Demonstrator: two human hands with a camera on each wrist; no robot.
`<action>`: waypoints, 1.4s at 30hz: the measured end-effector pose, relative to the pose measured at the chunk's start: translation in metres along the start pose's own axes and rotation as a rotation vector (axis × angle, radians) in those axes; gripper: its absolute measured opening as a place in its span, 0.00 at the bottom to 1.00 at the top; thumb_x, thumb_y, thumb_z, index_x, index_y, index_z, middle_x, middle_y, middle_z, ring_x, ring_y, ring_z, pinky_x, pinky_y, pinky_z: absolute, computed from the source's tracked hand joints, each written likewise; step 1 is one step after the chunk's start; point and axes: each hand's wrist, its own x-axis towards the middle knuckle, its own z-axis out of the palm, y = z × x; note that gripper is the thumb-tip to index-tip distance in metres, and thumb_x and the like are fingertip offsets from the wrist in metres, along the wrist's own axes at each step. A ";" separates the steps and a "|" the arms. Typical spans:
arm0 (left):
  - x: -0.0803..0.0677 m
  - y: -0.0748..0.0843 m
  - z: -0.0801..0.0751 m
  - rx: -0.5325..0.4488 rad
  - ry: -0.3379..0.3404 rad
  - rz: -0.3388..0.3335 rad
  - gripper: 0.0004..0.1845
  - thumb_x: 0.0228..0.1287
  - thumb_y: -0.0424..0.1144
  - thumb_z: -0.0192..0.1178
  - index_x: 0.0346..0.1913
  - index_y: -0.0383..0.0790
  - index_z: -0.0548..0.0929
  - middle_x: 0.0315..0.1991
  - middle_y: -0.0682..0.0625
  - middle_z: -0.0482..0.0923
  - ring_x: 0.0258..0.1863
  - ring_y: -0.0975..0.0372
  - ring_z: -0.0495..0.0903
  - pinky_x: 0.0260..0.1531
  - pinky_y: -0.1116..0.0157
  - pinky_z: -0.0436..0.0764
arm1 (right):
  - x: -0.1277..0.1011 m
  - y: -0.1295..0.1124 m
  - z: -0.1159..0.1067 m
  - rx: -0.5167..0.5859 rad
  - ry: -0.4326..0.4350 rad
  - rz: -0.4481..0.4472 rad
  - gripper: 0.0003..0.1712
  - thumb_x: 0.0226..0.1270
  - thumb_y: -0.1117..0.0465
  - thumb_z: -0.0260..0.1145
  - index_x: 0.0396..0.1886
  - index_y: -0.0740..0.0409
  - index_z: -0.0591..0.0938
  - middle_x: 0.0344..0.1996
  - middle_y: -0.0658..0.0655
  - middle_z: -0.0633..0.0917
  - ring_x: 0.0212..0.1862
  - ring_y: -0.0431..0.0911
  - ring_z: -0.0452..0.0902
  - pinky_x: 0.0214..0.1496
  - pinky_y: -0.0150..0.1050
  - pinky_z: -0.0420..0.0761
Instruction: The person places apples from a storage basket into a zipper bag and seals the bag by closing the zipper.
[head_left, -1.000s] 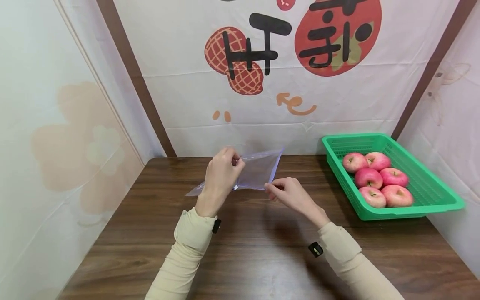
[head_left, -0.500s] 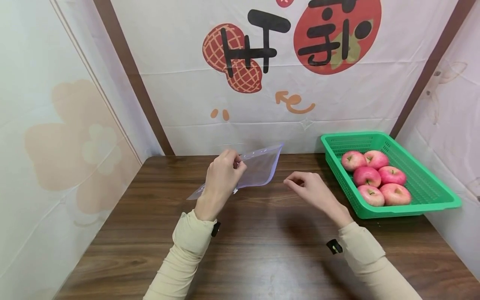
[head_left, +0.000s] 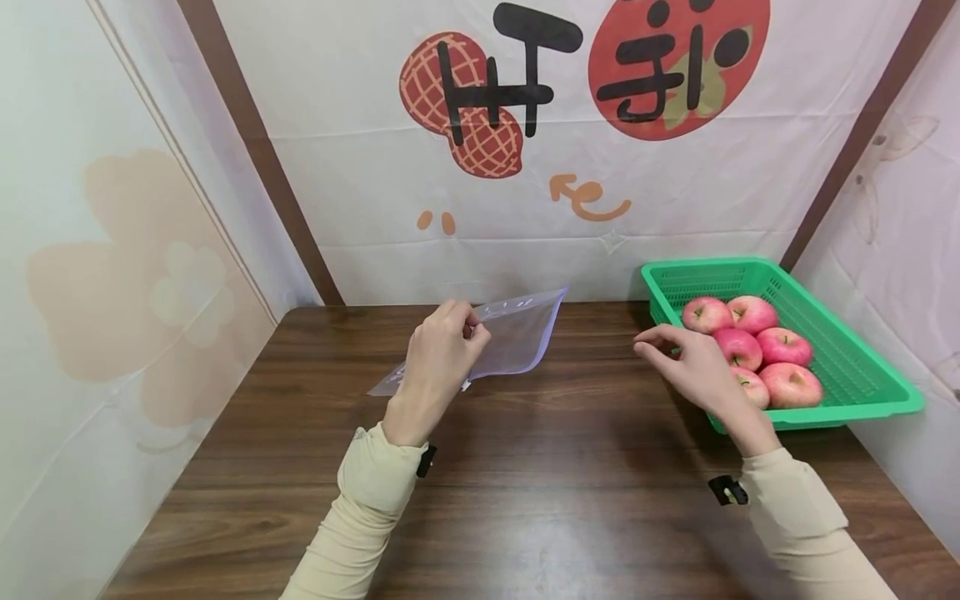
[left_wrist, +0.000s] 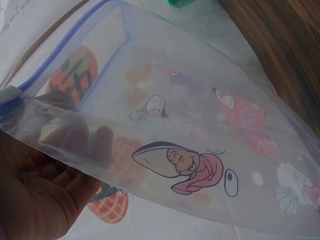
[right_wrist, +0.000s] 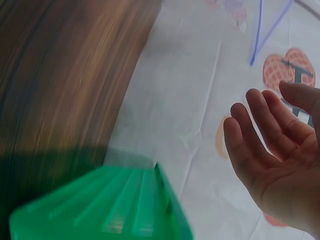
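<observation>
A clear zip bag [left_wrist: 200, 130] with a purple-blue slider closure and printed cartoon sea creatures fills much of the left wrist view. My left hand [head_left: 441, 350] pinches it by its top edge, close to the white slider [left_wrist: 10, 95]. In the head view the bag [head_left: 513, 337] spreads to the right of that hand above the table, its mouth parted. My right hand [head_left: 697, 367] hovers at the left side of the green basket [head_left: 862, 387], fingers relaxed and holding nothing. Several red-pink apples [head_left: 791, 386] lie in the basket, some partly hidden behind this hand.
A dark wood-grain table [head_left: 525, 483] lies beneath both hands. Behind it hangs a white cloth backdrop [head_left: 360, 192] with printed peanuts and black characters. Cloth walls also stand at the left and right. The basket occupies the table's back right.
My right hand has let go of the bag's right edge and moved right to the basket. My left hand keeps its pinch on the bag, almost in place.
</observation>
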 end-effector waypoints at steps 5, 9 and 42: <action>0.000 0.001 -0.002 0.000 -0.014 0.000 0.05 0.53 0.26 0.59 0.25 0.38 0.77 0.23 0.49 0.75 0.21 0.59 0.74 0.22 0.61 0.76 | -0.006 0.018 -0.016 -0.017 -0.003 0.034 0.15 0.69 0.52 0.65 0.46 0.56 0.86 0.40 0.54 0.89 0.40 0.51 0.83 0.40 0.26 0.77; -0.002 0.002 -0.003 0.005 -0.019 0.005 0.04 0.53 0.27 0.59 0.25 0.38 0.78 0.23 0.49 0.75 0.21 0.59 0.75 0.22 0.61 0.76 | -0.012 0.035 -0.026 -0.036 0.011 0.053 0.14 0.68 0.54 0.66 0.46 0.58 0.86 0.42 0.58 0.89 0.40 0.53 0.85 0.39 0.20 0.74; -0.001 0.007 -0.003 0.022 -0.017 0.041 0.04 0.51 0.27 0.61 0.24 0.38 0.79 0.23 0.49 0.76 0.20 0.59 0.75 0.21 0.61 0.75 | -0.030 0.110 -0.057 -0.173 -0.185 0.126 0.20 0.62 0.52 0.71 0.47 0.60 0.84 0.31 0.53 0.83 0.36 0.48 0.78 0.34 0.40 0.73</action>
